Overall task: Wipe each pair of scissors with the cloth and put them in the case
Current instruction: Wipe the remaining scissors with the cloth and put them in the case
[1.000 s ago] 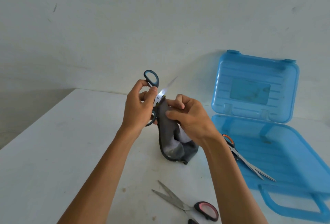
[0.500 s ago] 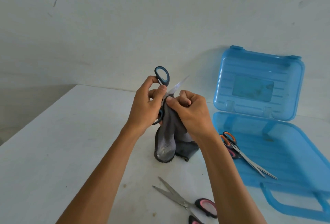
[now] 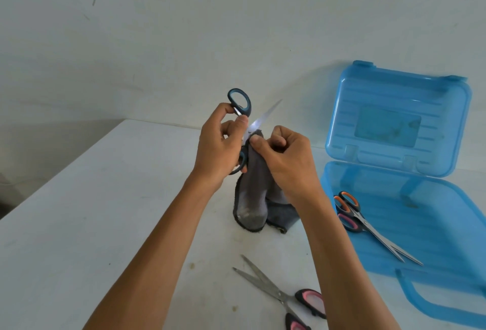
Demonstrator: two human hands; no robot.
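My left hand (image 3: pixel 218 145) grips the blue-handled scissors (image 3: pixel 240 101) by their handles, blades pointing up and to the right. My right hand (image 3: pixel 286 156) pinches the grey cloth (image 3: pixel 252 198) against the base of the blade; the rest of the cloth hangs down to the table. In the open blue case (image 3: pixel 434 224) on the right lie orange-and-pink-handled scissors (image 3: pixel 352 214). A pair of pink-handled scissors (image 3: pixel 284 295) lies open on the table near me.
The white table (image 3: pixel 92 211) stands against a pale wall. Behind the case's base, its lid (image 3: pixel 394 119) stands upright. The case's handle (image 3: pixel 426 300) points toward me at the lower right.
Both hands have risen slightly with the scissors and cloth. My right hand has slid the cloth down toward the base of the blade, baring more of the blade above it.
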